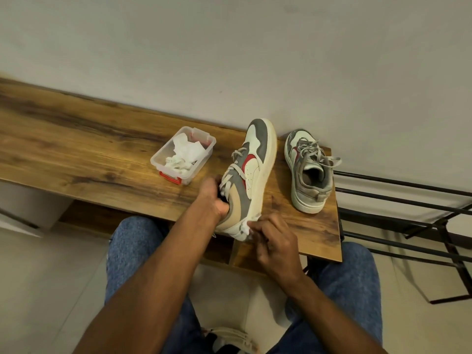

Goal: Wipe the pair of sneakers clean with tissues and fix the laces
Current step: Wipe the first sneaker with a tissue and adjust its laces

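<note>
Two hands worked one sneaker point(251, 175) tilted near the tabletop's point(76, 154) right end: the left hand point(213, 198) gripped its collar, the right hand point(274, 238) pinched a tissue point(247, 227) against its heel.

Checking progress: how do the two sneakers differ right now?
The held sneaker is tipped on its side, gripped by the left hand while the right hand presses a tissue at its heel; the other sneaker stands upright, untouched, laces loose. Both share grey-white-red colouring.
</note>
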